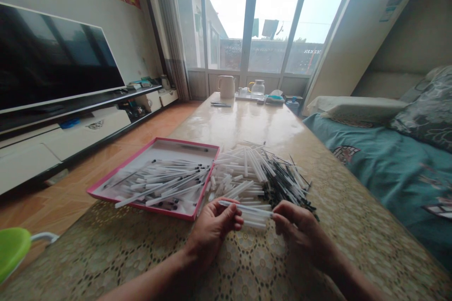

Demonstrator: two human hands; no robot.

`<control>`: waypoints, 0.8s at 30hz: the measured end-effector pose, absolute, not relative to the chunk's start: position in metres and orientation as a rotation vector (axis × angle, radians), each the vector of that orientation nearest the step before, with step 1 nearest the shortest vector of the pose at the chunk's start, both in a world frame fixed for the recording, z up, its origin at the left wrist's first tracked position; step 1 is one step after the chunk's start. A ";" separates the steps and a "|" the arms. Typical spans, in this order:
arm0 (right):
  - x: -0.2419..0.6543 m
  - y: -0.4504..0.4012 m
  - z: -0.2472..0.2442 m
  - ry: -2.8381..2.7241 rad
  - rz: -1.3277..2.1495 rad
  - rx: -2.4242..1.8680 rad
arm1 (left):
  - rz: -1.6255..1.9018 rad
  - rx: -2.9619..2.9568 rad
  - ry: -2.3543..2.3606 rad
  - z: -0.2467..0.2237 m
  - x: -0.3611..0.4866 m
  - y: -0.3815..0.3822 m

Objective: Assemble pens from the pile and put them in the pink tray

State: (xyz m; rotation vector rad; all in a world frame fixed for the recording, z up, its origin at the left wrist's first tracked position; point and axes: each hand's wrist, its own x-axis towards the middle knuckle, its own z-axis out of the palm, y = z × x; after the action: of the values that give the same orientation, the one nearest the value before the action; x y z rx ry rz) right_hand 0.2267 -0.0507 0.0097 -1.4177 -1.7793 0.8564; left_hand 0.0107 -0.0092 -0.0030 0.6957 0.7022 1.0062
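A white pen barrel [252, 209] stretches between my two hands, above the near part of the table. My left hand [221, 218] is closed on its left end, thumb on top. The fingertips of my right hand [296, 223] pinch at its right end; any small part between them is hidden. Just beyond lies a heap of white pen tubes [240, 169], with dark ink refills [286, 178] piled to its right. To the left, a shallow pink-rimmed box [141, 148] holds many pens [169, 178], most with dark tips.
At the table's far end stand a pitcher [226, 87], a glass jar [258, 88] and a tissue pack [274, 99]. A sofa [370, 160] runs along the right. A green stool [14, 249] is at the lower left, and a television [56, 56] is beyond.
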 end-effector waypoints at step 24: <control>0.230 -0.048 0.003 -1.880 0.722 -1.462 | 1.003 0.683 0.727 -0.001 0.010 -0.009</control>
State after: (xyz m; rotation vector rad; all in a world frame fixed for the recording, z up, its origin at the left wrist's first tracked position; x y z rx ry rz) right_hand 0.2301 -0.0484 0.0027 -1.4617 -1.8796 0.7216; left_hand 0.0097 -0.0087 -0.0006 0.6826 0.7270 1.0027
